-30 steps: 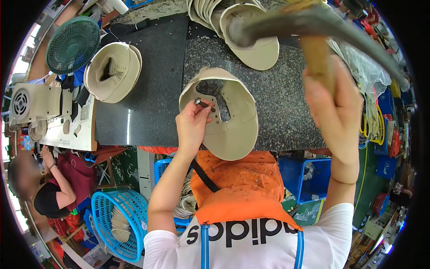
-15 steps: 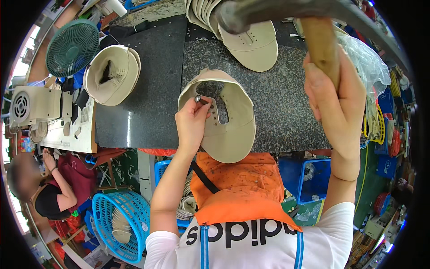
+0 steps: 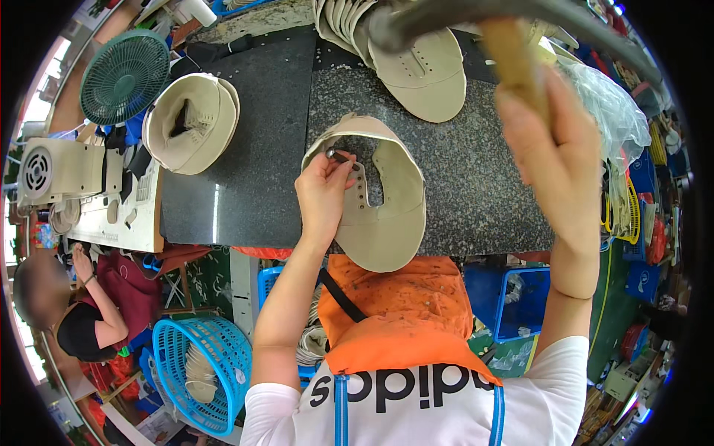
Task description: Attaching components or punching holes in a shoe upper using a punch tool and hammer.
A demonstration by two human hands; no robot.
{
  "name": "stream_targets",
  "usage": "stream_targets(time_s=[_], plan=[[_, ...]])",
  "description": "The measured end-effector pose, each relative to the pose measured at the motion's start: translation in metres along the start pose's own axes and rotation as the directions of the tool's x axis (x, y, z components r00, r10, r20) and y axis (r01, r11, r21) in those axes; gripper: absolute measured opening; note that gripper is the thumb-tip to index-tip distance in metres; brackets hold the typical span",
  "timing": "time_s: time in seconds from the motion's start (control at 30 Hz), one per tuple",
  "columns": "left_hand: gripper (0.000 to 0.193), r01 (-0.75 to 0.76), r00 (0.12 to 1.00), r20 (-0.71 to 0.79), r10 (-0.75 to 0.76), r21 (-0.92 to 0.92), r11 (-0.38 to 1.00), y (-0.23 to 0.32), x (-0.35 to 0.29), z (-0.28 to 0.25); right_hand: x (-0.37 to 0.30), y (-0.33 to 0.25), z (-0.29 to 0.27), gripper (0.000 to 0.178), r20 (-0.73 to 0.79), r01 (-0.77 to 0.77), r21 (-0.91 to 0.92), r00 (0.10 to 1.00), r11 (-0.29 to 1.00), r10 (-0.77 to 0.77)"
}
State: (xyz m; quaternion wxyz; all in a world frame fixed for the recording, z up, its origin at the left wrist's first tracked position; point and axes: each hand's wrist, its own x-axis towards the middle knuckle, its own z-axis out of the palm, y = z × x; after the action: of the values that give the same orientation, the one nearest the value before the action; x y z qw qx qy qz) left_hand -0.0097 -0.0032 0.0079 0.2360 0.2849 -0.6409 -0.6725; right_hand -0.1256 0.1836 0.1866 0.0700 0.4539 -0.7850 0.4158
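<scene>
On the dark stone slab lies a beige shoe upper [image 3: 381, 241], its toe toward me, with small holes along the edge of its opening. My left hand [image 3: 322, 201] rests on the upper's left side, pinching a short metal punch [image 3: 332, 154] whose tip is by the row of holes; the fingers partly hide the tip. Raised at the right, close to the camera, my right hand [image 3: 561, 160] is wrapped round the wooden handle of a hammer [image 3: 513, 63]. Motion blurs the hammer, and its metal head hangs above the far part of the slab.
More beige uppers [image 3: 424, 82] are stacked at the far edge, and nested ones [image 3: 190, 126] stand on the slab's left [image 3: 271, 178]. A clear plastic bag [image 3: 606, 104] lies at the right. A green fan [image 3: 125, 76], a blue basket [image 3: 201, 375] and another person [image 3: 93, 320] are at the left.
My left hand has shifted the punch slightly away from me along the upper's edge. The hammer in my right hand has moved a little left. The upper stays almost in place.
</scene>
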Motion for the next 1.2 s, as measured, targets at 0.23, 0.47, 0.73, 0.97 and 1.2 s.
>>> stream_targets(time_s=[0.23, 0.47, 0.73, 0.97, 1.2], plan=[[0.009, -0.352, 0.925, 0.061, 0.375, 0.509, 0.786, -0.002, 0.004, 0.006, 0.010, 0.010, 0.024, 0.029, -0.265, 0.152, 0.179, 0.959, 0.972, -0.101], [0.008, -0.398, 0.872, 0.039, 0.488, 0.636, 0.661, -0.002, 0.002, 0.011, -0.034, 0.041, 0.055, 0.030, 0.526, 0.042, -0.452, 0.819, 0.891, 0.228], [0.013, -0.308, 0.922, -0.030, 0.385, 0.544, 0.781, 0.004, -0.016, 0.000, -0.078, 0.074, 0.091, 0.028, 0.463, -0.128, -0.121, 0.870, 0.984, 0.170], [0.028, -0.601, 0.745, 0.485, 0.457, 0.786, 0.146, -0.004, -0.022, 0.000, -0.072, 0.077, 0.087, 0.026, 0.484, -0.070, -0.131, 0.866, 0.989, 0.125], [0.010, -0.235, 0.972, 0.007, 0.235, 0.047, 0.971, 0.026, 0.013, 0.006, -0.064, 0.080, 0.078, 0.024, 0.477, -0.129, -0.180, 0.855, 0.975, 0.202]])
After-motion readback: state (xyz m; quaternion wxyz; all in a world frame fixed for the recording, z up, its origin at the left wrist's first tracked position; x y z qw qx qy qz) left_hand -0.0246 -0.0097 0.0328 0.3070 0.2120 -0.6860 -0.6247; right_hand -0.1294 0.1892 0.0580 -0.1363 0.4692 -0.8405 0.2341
